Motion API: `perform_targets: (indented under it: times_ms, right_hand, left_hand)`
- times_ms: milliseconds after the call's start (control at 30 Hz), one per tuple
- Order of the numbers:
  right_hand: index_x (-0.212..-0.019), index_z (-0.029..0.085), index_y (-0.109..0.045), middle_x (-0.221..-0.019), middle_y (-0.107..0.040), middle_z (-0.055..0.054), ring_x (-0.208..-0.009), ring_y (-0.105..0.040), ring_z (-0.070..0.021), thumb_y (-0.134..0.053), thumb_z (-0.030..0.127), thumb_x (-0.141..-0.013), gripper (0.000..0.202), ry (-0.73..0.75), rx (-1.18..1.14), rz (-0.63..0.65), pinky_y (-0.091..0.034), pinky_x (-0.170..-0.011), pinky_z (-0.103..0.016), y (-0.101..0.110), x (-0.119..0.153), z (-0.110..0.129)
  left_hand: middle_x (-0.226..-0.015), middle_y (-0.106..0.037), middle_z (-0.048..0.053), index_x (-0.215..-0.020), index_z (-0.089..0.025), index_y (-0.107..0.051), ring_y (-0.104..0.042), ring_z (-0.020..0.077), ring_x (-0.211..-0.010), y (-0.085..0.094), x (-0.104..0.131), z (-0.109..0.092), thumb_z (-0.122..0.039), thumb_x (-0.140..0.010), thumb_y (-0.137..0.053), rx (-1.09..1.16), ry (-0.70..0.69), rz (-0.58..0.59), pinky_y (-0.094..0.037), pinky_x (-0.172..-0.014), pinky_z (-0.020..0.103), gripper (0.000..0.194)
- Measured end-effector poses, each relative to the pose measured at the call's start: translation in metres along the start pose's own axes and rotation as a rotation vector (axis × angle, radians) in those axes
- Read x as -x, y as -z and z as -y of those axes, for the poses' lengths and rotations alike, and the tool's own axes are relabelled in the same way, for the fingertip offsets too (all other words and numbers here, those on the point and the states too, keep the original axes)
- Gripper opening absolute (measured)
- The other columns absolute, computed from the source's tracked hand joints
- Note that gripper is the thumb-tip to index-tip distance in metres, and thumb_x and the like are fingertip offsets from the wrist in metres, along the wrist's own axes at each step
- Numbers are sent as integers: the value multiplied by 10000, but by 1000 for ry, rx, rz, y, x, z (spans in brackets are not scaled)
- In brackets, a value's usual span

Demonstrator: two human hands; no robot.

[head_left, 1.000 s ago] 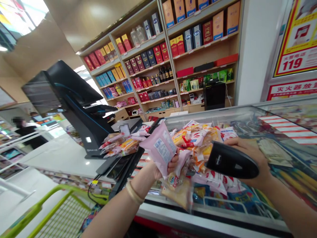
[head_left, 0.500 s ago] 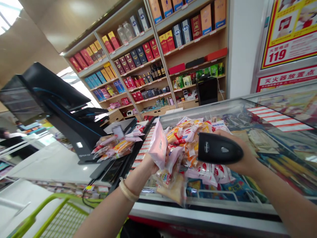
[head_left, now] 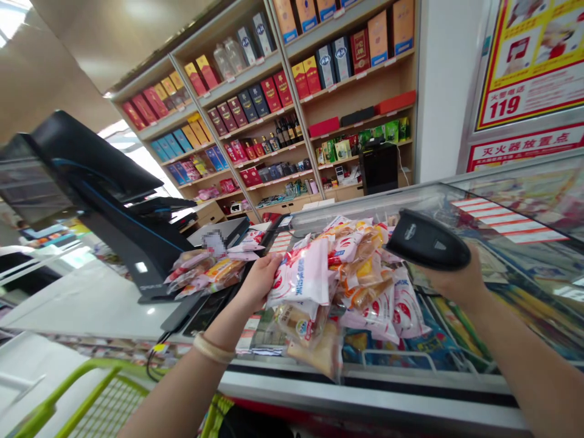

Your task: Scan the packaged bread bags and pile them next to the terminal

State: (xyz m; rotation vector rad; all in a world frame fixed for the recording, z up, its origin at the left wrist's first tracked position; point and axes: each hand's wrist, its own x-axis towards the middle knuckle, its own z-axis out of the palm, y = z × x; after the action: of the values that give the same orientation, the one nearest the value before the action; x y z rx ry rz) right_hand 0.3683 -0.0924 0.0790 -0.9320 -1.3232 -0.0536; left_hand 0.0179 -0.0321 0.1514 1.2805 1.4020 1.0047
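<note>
My left hand point(head_left: 261, 281) pinches the left edge of a white-and-pink snack packet point(head_left: 301, 274), its printed side turned up toward me. The packet is held at the left side of a pile of wrapped bread packets point(head_left: 365, 267) on the glass freezer top. In my right hand point(head_left: 460, 283) is a black barcode scanner point(head_left: 429, 240), raised over the pile's right side, its front end angled left. My fingers are mostly hidden beneath it. Below the left packet lies a clear-wrapped bread point(head_left: 294, 322).
Left of the freezer point(head_left: 401, 389) more packets point(head_left: 214, 274) lie by a black checkout terminal point(head_left: 132, 225) on a white counter point(head_left: 100, 304). A green shopping basket point(head_left: 109, 401) stands at lower left. Shelves of boxed bottles point(head_left: 255, 103) rise behind.
My left hand has moved left and turned the packet from edge-on to printed side up. The scanner has moved up and right, away from the packet.
</note>
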Motion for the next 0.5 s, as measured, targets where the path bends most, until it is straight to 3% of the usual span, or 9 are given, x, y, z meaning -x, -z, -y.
perform_targets:
  times_ms: [167,367,500]
  right_hand:
    - [-990,213,-716,-827,-774,-59,-693,-726,-226,-824,250,-720,293,16,47,7,-591,-601,-300,2,1,-7]
    - [-1150,226,-732,-885,-792,-65,-758,-759,-255,-819,344,-734,441,85,163,29,-610,-662,-328,0,4,-7]
    - [-1115,222,-724,-862,-784,-67,-733,-757,-259,-790,365,-722,423,96,270,28,-593,-640,-325,5,11,-22]
  left_hand:
    - [-545,-600,-30,-689,-194,-623,-543,129,-479,13,-16,10,-379,-829,-770,-135,18,-30,-387,-451,209,274]
    - [-706,-680,-7,-901,-166,-726,-602,123,-584,1,-19,21,-338,-822,-744,-13,-9,-47,-463,-558,212,190]
    - [-746,-660,-11,-976,-177,-744,-557,116,-586,11,-23,35,-334,-847,-701,-59,-134,-165,-420,-534,211,208]
